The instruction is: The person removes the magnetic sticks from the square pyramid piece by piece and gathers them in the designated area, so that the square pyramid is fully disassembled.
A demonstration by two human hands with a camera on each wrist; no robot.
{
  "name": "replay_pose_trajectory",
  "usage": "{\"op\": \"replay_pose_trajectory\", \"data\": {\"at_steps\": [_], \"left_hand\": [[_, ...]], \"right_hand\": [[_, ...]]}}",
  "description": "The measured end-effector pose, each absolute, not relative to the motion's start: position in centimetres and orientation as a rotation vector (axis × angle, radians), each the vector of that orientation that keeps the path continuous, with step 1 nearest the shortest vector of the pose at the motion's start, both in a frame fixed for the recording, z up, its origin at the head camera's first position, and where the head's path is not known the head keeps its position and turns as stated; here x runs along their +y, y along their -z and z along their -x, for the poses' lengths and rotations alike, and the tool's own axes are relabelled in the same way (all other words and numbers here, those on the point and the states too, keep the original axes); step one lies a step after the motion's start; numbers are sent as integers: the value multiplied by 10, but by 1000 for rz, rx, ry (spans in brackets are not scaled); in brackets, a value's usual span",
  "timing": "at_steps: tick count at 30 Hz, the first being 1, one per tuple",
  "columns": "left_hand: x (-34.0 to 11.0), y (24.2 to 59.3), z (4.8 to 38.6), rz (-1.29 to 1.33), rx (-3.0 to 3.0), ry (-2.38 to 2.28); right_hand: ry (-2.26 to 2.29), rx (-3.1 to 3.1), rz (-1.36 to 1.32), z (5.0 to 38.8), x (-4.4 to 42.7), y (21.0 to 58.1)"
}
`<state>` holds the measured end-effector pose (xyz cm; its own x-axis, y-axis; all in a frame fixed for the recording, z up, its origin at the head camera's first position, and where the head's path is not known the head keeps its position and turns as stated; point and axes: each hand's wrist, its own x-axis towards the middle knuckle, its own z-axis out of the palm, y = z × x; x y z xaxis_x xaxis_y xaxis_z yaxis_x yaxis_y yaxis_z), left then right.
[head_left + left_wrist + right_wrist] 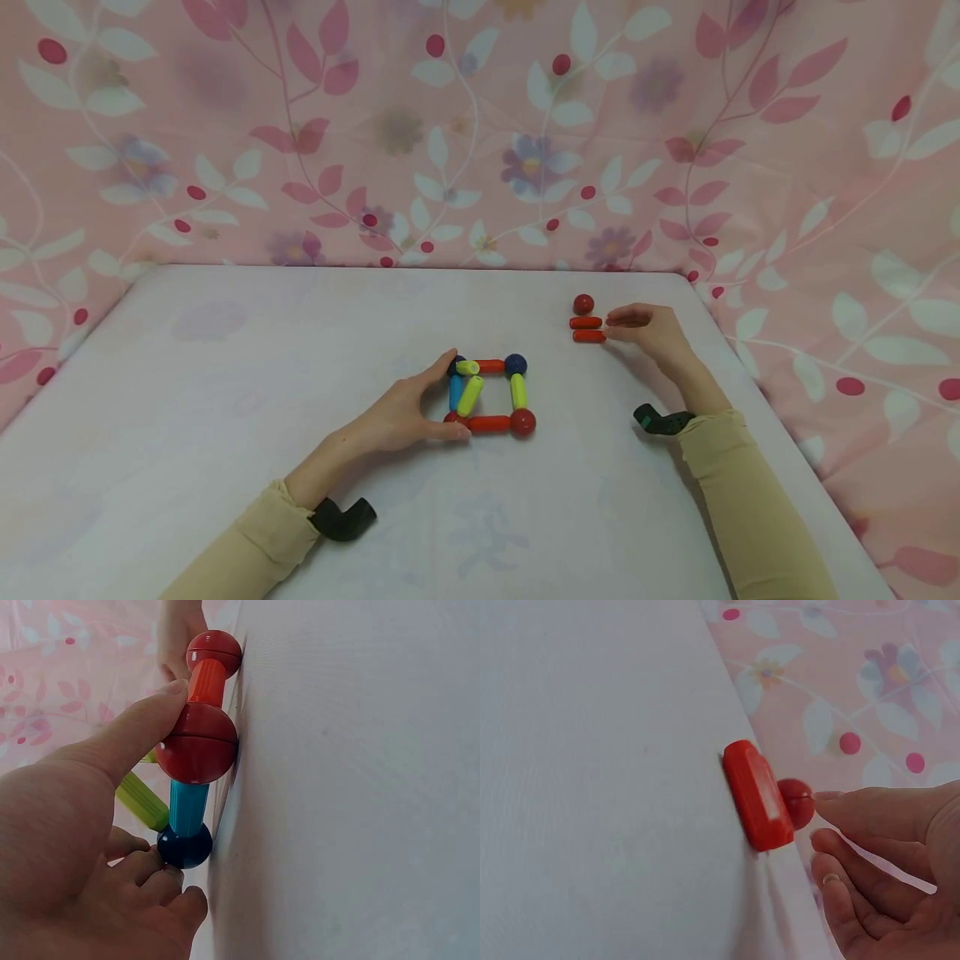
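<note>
A magnetic ball-and-stick frame lies on the table as a four-sided outline. Its far corners are dark blue balls, its near corners red balls. Red, blue and yellow-green rods join them, and two more yellow-green rods rise from the left corners. My left hand grips the left side, thumb at the near red ball, fingers by the far blue ball. Farther right, my right hand is beside two red rods, fingers loosely bent, nothing visibly held.
A loose red ball sits just beyond the two red rods. The white table ends at a floral curtain at the back and right. Black wrist pieces stick out from both sleeves.
</note>
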<state>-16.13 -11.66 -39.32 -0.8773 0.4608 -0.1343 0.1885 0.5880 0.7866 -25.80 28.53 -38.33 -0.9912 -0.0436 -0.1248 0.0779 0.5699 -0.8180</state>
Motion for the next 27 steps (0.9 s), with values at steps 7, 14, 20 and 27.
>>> {"op": "replay_pose_trajectory", "data": {"at_steps": [7,14,20,27], "left_hand": [[-117,393,162,-523,2496,-1177],[-117,394,163,-526,2492,-1176],[-117,394,163,-534,2497,-1173],[-117,392,162,-537,2496,-1178]], "right_hand": [[1481,2730,92,247,251,355],[1507,2731,344,226,196,330],[1522,2706,547,215,157,335],[1467,2595,577,207,131,365]]}}
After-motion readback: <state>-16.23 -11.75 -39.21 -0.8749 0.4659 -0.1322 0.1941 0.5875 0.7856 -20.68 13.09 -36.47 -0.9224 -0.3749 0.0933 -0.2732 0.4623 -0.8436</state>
